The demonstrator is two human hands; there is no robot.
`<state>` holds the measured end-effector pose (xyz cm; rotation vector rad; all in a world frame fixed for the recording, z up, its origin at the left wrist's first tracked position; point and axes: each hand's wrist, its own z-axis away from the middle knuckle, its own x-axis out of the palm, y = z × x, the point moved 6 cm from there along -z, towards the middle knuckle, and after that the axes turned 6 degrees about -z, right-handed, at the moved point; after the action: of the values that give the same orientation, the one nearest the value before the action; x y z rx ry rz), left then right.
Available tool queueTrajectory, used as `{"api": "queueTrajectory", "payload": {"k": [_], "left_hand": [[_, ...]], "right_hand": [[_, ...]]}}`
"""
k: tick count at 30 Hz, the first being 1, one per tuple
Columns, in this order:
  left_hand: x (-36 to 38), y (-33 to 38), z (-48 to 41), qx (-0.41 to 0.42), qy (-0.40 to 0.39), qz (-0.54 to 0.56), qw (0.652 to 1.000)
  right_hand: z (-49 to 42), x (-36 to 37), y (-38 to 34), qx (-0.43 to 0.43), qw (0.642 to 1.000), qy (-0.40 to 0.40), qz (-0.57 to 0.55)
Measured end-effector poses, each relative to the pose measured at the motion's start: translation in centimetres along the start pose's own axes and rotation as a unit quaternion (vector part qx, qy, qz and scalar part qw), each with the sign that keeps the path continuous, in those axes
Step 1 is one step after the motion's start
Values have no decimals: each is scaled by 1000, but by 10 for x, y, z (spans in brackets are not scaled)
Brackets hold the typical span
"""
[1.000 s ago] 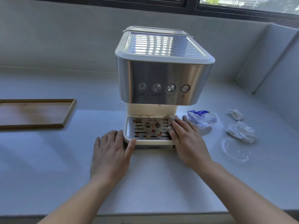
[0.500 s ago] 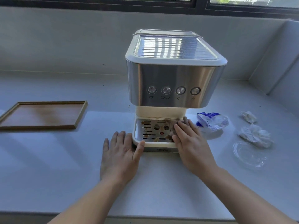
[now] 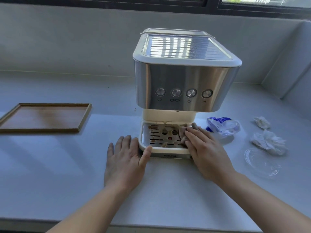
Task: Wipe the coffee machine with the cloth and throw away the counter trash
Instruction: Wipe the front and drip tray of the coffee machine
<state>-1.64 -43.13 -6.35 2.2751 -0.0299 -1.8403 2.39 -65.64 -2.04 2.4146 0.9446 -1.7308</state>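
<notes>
Item one, I am logging the white counter (image 3: 50,165), which is running left to right under a window. Item two, the coffee machine (image 3: 185,78) is standing at centre, its steel front facing me and its drip tray (image 3: 165,150) jutting out at the near side, with brown stains showing on the grate. Item three, a wooden tray (image 3: 43,118) is lying flat at the left, well apart from the machine. Item four, my left hand (image 3: 124,162) is resting palm down on the counter, fingers straight and released, with the thumb touching the near left corner of the drip tray. Item five, my right hand (image 3: 207,152) is pressing flat, fingers extended, on the cloth (image 3: 182,130), which is lying bunched at the right end of the drip tray grate. Item six, the counter trash is sitting to the right of the machine: a blue-and-clear plastic wrapper (image 3: 222,126) just beside the base, a clear plastic lid (image 3: 260,162) nearer to me, a large crumpled tissue (image 3: 269,142) just beyond that lid, and a small crumpled tissue (image 3: 261,122) farther back.
</notes>
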Motion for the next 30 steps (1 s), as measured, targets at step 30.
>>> {"api": "queueTrajectory", "payload": {"k": [30], "left_hand": [[-1, -2, -2, -2, 3, 15, 1000]], "right_hand": [[-38, -8, 0, 32, 996, -22, -75]]}}
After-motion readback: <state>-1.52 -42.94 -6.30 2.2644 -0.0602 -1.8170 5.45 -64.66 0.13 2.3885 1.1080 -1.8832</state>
